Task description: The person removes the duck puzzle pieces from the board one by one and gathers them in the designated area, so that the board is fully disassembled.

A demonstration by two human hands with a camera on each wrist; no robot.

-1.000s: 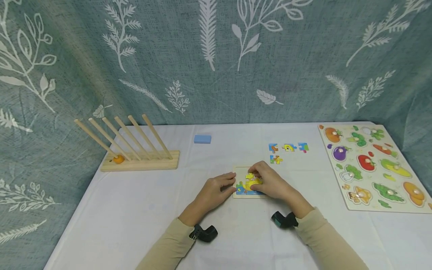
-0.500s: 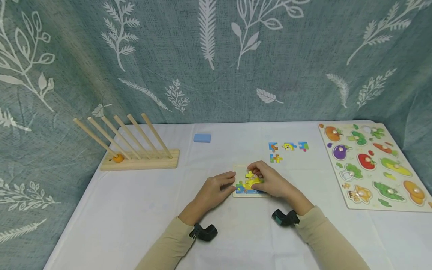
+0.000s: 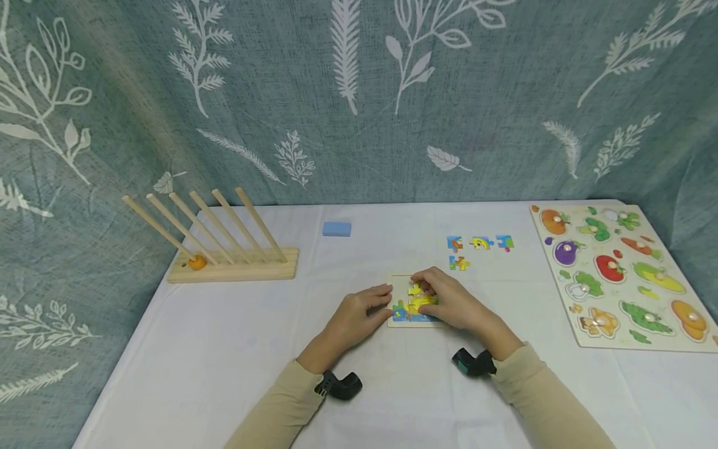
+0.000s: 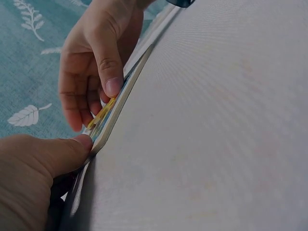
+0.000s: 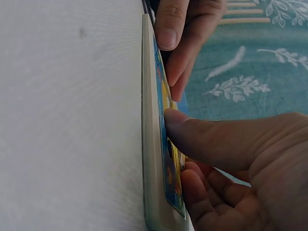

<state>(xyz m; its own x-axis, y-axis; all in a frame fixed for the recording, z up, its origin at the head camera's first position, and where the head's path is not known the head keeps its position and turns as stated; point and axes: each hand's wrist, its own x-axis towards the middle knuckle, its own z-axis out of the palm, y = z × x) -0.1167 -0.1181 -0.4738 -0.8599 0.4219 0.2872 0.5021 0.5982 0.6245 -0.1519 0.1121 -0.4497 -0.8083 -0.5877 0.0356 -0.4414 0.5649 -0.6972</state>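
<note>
A small wooden jigsaw board (image 3: pixel 401 282) lies before me, its lower part filled with blue and yellow pieces. My left hand (image 3: pixel 354 319) rests its thumb and fairly straight fingers along the board's left edge. Over the right side of the board, my right hand (image 3: pixel 453 304) pinches a yellow jigsaw piece (image 4: pixel 103 113) between thumb and curled fingers. This piece sits close over the picture, slightly raised in the left wrist view; the right fingers hide part of it. In the right wrist view, the right thumb (image 5: pixel 202 137) presses at its near side.
Several loose jigsaw pieces (image 3: pixel 480 244) lie behind the right hand. A wooden peg rack (image 3: pixel 269 269) with an orange bead (image 3: pixel 197 262) stands at left. A blue block (image 3: pixel 336 229) lies at the back, and a vegetable puzzle board (image 3: pixel 622 299) at right.
The right hand's fingertips have shifted slightly over the board, still around the yellow piece. The left hand has stayed at the board's edge, and the loose pieces have not moved.
</note>
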